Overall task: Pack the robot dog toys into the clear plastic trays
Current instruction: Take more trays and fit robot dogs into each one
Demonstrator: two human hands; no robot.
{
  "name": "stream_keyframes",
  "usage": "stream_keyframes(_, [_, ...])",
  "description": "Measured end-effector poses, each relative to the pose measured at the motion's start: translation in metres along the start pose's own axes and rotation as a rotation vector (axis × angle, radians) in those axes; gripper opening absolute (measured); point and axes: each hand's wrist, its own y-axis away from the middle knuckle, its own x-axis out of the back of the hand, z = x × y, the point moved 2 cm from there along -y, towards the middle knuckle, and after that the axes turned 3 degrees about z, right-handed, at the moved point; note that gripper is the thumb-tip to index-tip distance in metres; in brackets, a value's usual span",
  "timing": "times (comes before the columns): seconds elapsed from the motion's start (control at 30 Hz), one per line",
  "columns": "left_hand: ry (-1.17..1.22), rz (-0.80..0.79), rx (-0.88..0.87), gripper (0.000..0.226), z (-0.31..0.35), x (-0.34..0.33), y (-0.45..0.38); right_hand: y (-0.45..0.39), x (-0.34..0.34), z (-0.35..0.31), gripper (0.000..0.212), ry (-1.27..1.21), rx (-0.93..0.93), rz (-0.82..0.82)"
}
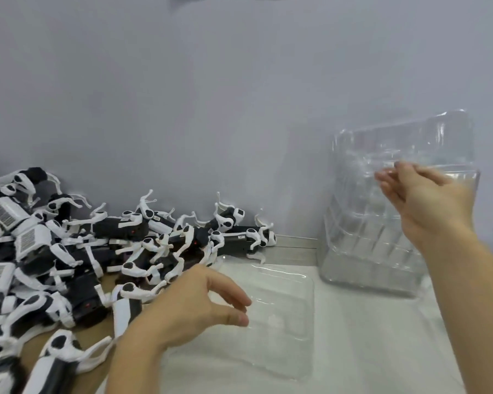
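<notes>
- I judged the step in hand to be fetching a fresh tray: my right hand [421,200] was up at the stack of clear trays [382,223] standing by the wall on the right, fingers curled at its top edge.
- Whether those fingers already pinched the topmost tray I could not tell; the plastic was clear and the hand blurred.
- To do this well, I reckoned only one tray should be peeled off, lifted straight so the nested ones below stay put, with the stack not tipped toward the wall.
- My left hand [208,305] hovered low over the single tray [282,322] lying flat on the white table [382,351], fingers loosely bent with thumb and forefinger apart, holding nothing.
- That tray looked empty, as far as the glare allowed.
- The robot dog toys [83,251] lay heaped on the left against the wall, black and white, legs tangled, the nearest ones just beside the flat tray's far-left corner.
- Right forearm reached up and forward; left forearm came in from the bottom edge, wrist bent toward the tray.
</notes>
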Motion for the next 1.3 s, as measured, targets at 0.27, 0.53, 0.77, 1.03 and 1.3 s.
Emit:
stream_keyframes(0.27, [-0.063, 0.37, 0.065, 0.027, -0.019, -0.002, -0.017, 0.005, 0.021, 0.007, 0.033, 0.464, 0.039, 0.074])
stream_keyframes(0.53, [-0.135, 0.301, 0.141, 0.011, -0.031, -0.014, -0.024, 0.044, -0.026, 0.033, 0.028, 0.948, 0.172, -0.398])
stream_keyframes(0.77, [-0.125, 0.352, 0.113, 0.006, -0.036, -0.025, -0.032, 0.036, -0.129, 0.125, 0.029, 1.275, 0.201, -0.826])
stream_keyframes(1.03, [-0.075, 0.38, 0.102, 0.005, -0.039, -0.029, -0.036, 0.035, -0.158, 0.187, 0.018, 1.687, 0.532, -1.039])
stream_keyframes(1.3, [-0.085, 0.374, 0.108, 0.005, -0.038, -0.03, -0.037, 0.037, -0.163, 0.193, 0.038, 1.83, 0.788, -0.955])
